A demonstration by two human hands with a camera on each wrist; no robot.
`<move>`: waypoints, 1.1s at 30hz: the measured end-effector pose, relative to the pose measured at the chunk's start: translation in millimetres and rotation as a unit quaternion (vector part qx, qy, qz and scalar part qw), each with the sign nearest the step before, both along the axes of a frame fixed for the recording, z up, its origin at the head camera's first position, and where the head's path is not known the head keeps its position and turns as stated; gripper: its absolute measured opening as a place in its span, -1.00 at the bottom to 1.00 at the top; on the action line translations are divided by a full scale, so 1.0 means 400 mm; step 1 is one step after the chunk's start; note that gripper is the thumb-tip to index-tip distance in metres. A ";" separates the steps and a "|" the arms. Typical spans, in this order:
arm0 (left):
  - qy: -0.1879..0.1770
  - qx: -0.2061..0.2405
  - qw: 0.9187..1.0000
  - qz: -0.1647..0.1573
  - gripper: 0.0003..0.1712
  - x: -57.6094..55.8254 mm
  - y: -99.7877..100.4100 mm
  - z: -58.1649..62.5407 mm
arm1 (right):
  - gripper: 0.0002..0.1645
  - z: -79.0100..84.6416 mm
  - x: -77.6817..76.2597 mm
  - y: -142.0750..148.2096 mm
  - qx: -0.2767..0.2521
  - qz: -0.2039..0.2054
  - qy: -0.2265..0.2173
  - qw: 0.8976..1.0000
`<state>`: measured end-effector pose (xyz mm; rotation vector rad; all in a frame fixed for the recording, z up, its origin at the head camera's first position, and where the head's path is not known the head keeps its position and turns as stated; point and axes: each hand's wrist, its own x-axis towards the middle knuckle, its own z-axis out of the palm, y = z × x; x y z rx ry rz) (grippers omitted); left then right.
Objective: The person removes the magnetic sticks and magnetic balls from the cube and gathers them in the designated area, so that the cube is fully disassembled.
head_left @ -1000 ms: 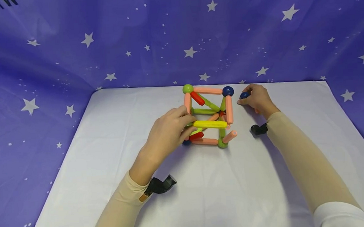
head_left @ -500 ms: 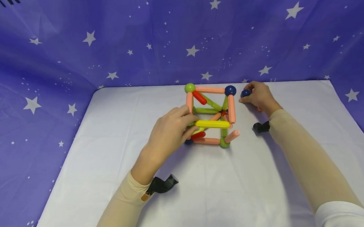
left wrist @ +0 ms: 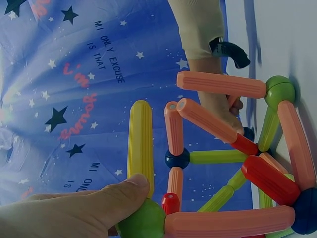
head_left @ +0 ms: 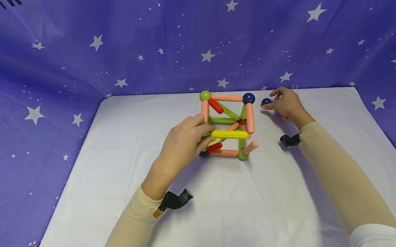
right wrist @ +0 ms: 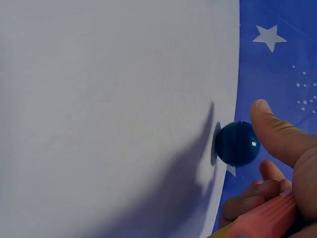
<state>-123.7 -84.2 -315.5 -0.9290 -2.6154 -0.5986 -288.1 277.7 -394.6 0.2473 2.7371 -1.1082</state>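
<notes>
A box-like frame of magnetic rods and balls stands on the white table, with a pink top rod (head_left: pixel 228 98) at its back. My left hand (head_left: pixel 185 142) pinches the yellow rod (head_left: pixel 230 134) where it meets a green ball (left wrist: pixel 143 220) at the frame's upper near-left corner. To the right of the frame, my right hand (head_left: pixel 289 103) is beside a loose dark blue ball (head_left: pixel 266 101) on the table. Its thumb (right wrist: pixel 277 134) and forefinger stand apart around that ball. The other fingers curl round a pink rod (right wrist: pixel 265 218); a bit of yellow shows beside it.
A purple star-patterned cloth (head_left: pixel 166 39) rises behind the table (head_left: pixel 203 220) and along its sides. One pink rod (head_left: pixel 251 147) slants up from the frame's near-right green ball (head_left: pixel 243 154). Black wrist cameras (head_left: pixel 176 200) project from both sleeves.
My right hand's thumb and forefinger have loosened from the blue ball, and the hand has shifted slightly right. The ball stays on the table. My left hand keeps its hold on the yellow rod.
</notes>
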 end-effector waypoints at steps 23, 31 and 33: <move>-0.004 0.010 1.000 -0.009 -0.75 -0.001 0.000 -0.001 | -0.69 -0.009 0.145 -0.016 -0.127 0.048 -0.011 0.991; -0.004 0.009 1.000 -0.007 -0.75 0.000 -0.003 0.002 | -0.40 0.004 0.143 0.005 -0.196 0.113 -0.101 0.969; -0.003 0.007 1.000 -0.007 -0.74 0.000 -0.004 0.002 | -0.40 -0.001 0.142 0.006 -0.148 0.107 -0.086 0.979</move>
